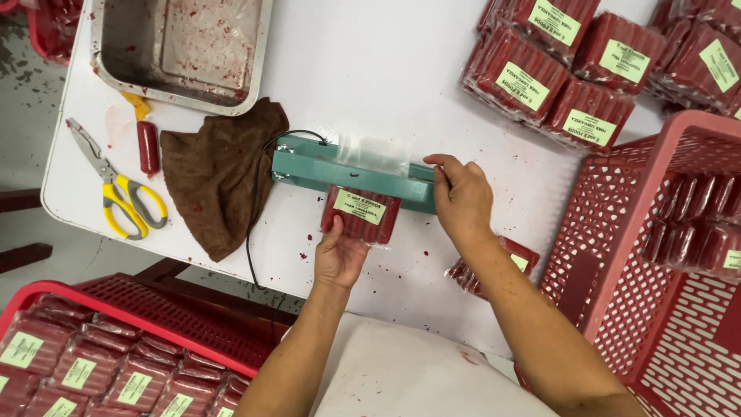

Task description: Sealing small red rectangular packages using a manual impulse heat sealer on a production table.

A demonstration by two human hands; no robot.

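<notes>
A: Nearest, what is each hand doing?

B: The left hand (340,251) grips the bottom edge of a labelled pack of red sausages (360,215), apparently to keep its open plastic end fed across the teal heat sealer (351,173). The right hand (461,199) is curled over the sealer's right end, pressing the bar down, I judge.

A: And beside them?

B: Another sausage pack (494,270) lies on the white table (370,69), half hidden under the right forearm. Left are a brown cloth (216,174), yellow-handled scissors (123,193) and one loose sausage (148,147).

A: Farther off?

B: A stained metal tray (181,50), cut off at the top, and stacked packs (563,69). Red crates (656,255) run out of frame.
</notes>
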